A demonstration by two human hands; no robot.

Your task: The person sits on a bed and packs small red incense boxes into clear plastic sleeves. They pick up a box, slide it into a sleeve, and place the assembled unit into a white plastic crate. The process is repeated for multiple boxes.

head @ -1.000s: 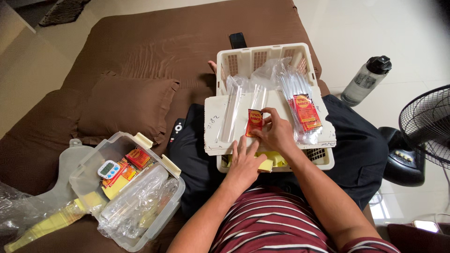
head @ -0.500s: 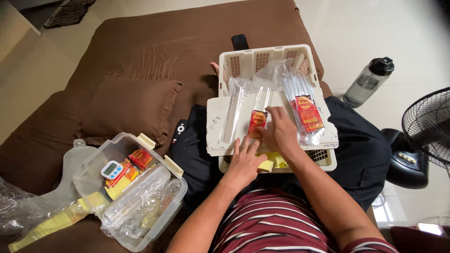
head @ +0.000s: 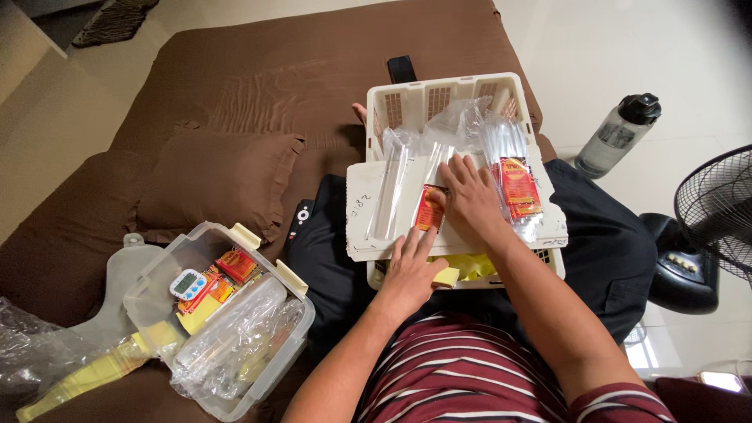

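A white board [head: 360, 227] lies across a cream plastic basket [head: 439, 94] on my lap. Clear plastic sleeves [head: 389, 196] lie on the board, and a stack of sleeves with red labels [head: 519, 188] sits at its right. My right hand [head: 470, 196] lies flat on the board with its fingers spread, pressing the middle sleeve just right of a red label [head: 429, 207]. The fingers of my left hand [head: 411, 270] rest apart on the board's near edge and hold nothing. Yellow pieces [head: 470, 266] show in the basket below the board.
A clear plastic box [head: 301, 313] at the left holds a white timer [head: 188, 283], red labels and sleeves, with its lid [head: 117, 290] beside it. Also in view: a brown pillow [head: 211, 184], phone [head: 401, 68], remote [head: 298, 218], water bottle [head: 619, 133] and fan [head: 717, 211].
My right hand has gone from pinching the red label to lying flat over the middle sleeve. The left hand has stayed on the board's near edge.
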